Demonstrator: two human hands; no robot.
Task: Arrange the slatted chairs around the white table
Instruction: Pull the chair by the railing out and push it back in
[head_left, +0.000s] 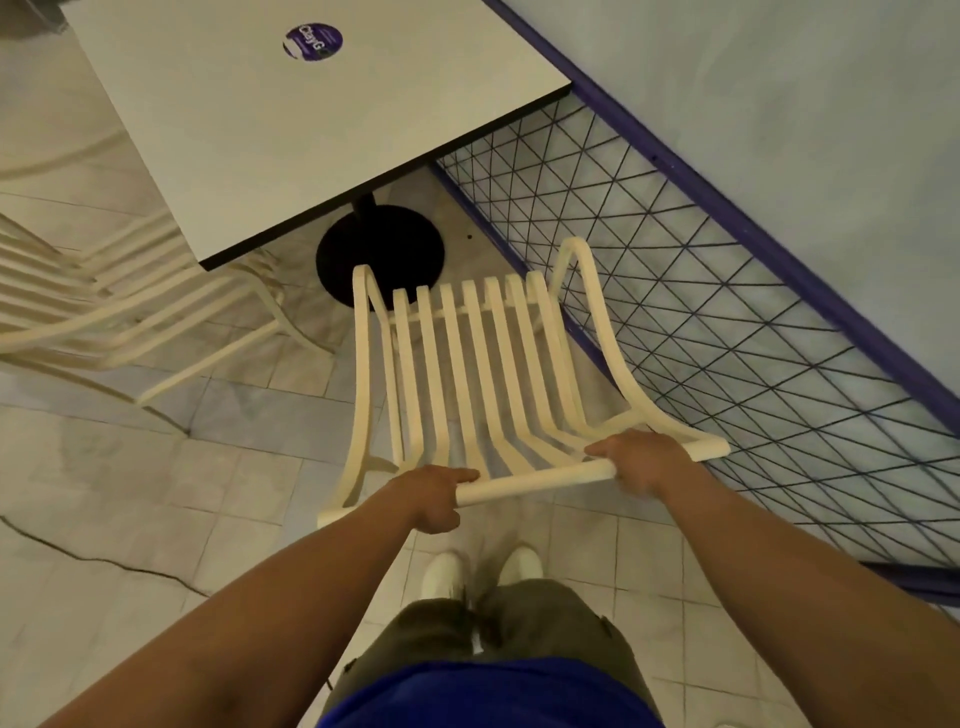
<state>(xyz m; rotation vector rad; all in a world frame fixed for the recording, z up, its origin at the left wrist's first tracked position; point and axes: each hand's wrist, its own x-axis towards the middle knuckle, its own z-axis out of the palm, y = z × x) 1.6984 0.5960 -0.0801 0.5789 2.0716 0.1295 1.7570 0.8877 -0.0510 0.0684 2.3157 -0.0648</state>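
Just short of the white table (291, 130), with left hand (434, 499) and right hand (641, 462) wrapped around the slatted chair (483, 374) top rail, a crooked push risks snagging its right armrest on the mesh fence (727, 322).

Table top (270, 130) white, plain, thin black edge; sticker (313, 41) on it round, purple, white lettering; table base (382, 249) solid black; near slatted chair (467, 374) cream all over, parallel slat stripes with floor showing between; second slatted chair (52, 301) at left same cream, same stripe pattern; floor (156, 467) pale grey-beige square tiles, faint marbling, darker grout grid, one dark crack line; mesh panel (701, 338) dark wire, criss-cross triangle lattice; its frame (779, 260) purple; wall (779, 78) pale blue-grey, softly mottled; shoes (441, 571) white; trousers (545, 613) olive-brown; shirt (493, 696) bright blue, plain.
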